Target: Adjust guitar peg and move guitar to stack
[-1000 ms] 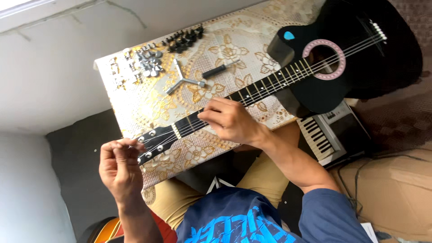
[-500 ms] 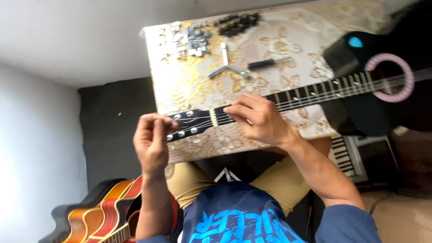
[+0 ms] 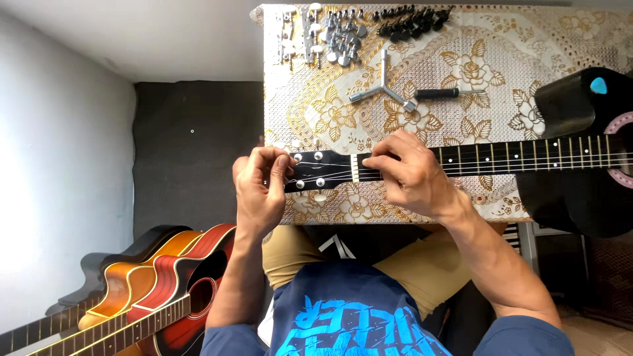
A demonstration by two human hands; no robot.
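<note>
Black acoustic guitar [image 3: 527, 158] lies flat on the gold floral tablecloth [image 3: 316, 105], long axis across me, headstock [image 3: 320, 173] pointing toward my left hand [image 3: 260, 188], body beyond my right; left fingers pinch closed on the headstock end; right hand [image 3: 409, 175] presses strings at the nut, fingers curled; three-armed metal wrench [image 3: 386, 89] lies just beyond my right hand.

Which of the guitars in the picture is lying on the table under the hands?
The black guitar: it lies across the patterned table, the left hand at its headstock, the right hand on its neck. The orange and red guitars stand by the wall.
</note>
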